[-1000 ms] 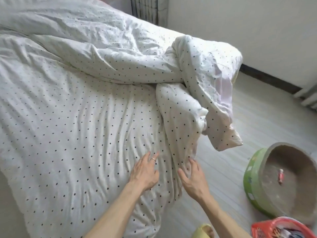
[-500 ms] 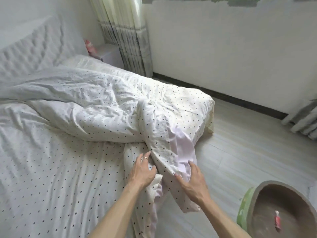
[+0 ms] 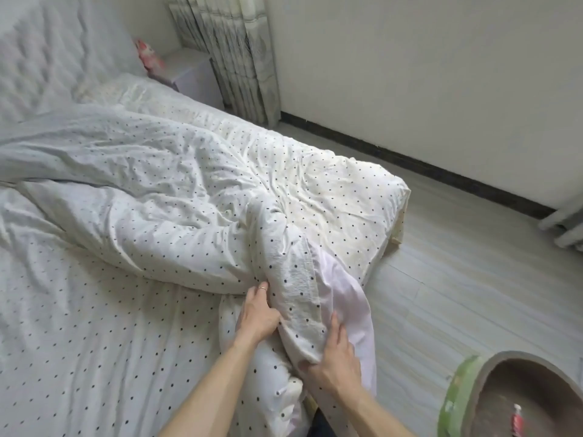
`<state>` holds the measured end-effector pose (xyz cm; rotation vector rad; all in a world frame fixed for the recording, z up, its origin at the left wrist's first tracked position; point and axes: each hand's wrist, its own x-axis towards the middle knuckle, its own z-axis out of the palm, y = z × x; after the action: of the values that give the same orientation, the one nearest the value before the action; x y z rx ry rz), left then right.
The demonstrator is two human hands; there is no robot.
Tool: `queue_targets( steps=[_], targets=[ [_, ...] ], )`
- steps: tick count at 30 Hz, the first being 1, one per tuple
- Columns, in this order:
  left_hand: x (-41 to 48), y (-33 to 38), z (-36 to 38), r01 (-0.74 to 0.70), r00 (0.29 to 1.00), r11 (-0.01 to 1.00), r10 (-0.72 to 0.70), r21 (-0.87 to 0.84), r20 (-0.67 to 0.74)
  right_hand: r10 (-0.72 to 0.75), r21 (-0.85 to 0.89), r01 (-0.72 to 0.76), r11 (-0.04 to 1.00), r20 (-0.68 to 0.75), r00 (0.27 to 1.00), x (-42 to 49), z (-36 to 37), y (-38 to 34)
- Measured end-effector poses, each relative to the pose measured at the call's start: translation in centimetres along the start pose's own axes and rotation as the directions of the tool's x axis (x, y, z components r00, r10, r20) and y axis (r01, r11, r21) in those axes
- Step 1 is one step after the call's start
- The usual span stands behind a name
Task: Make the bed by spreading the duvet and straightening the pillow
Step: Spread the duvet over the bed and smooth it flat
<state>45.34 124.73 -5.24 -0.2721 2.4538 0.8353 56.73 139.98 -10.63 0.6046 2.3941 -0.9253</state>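
Observation:
A white duvet (image 3: 164,216) with small black dots lies bunched in a long roll across the bed (image 3: 79,342). Its twisted corner hangs over the bed's near right edge, showing a pale pink lining. My left hand (image 3: 257,313), with a ring on one finger, grips a fold of that corner from the left. My right hand (image 3: 337,361) holds the same corner from the right, thumb under the cloth and fingers spread over it. A pale pillow (image 3: 104,89) lies at the head of the bed, partly hidden by the duvet.
A tufted headboard (image 3: 41,52) stands at the far left. A white nightstand (image 3: 192,74) and a curtain (image 3: 236,58) are at the far corner. A round green-rimmed basin (image 3: 517,402) sits on the pale floor at bottom right, close to my right arm.
The view has lifted from the bed's corner toward the headboard. Both hands moved from the flat sheet onto the hanging duvet corner and took hold of it.

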Motion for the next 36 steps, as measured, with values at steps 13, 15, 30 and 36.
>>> queue_targets(
  steps=[13,15,30,36],
  targets=[
    [14.2,13.2,-6.9,-0.508,0.745,0.518,0.665,0.688,0.049,-0.152,-0.042,0.153,0.987,-0.524,0.838,13.1,-25.3,-4.2],
    [15.2,16.6,-6.2,-0.575,0.691,0.454,0.715,0.68,0.107,-0.313,-0.195,0.245,0.95,-0.587,0.746,14.0,-27.9,-4.9],
    [20.9,36.0,-10.9,-0.563,0.543,0.641,0.763,0.521,-0.351,0.296,0.409,-0.183,0.894,-0.231,0.927,26.7,-33.8,3.5],
    [27.7,46.8,-13.7,-0.494,0.475,0.692,0.722,0.526,-0.503,0.086,0.853,-0.185,0.488,0.164,0.983,38.2,-42.0,-0.9]
  ],
)
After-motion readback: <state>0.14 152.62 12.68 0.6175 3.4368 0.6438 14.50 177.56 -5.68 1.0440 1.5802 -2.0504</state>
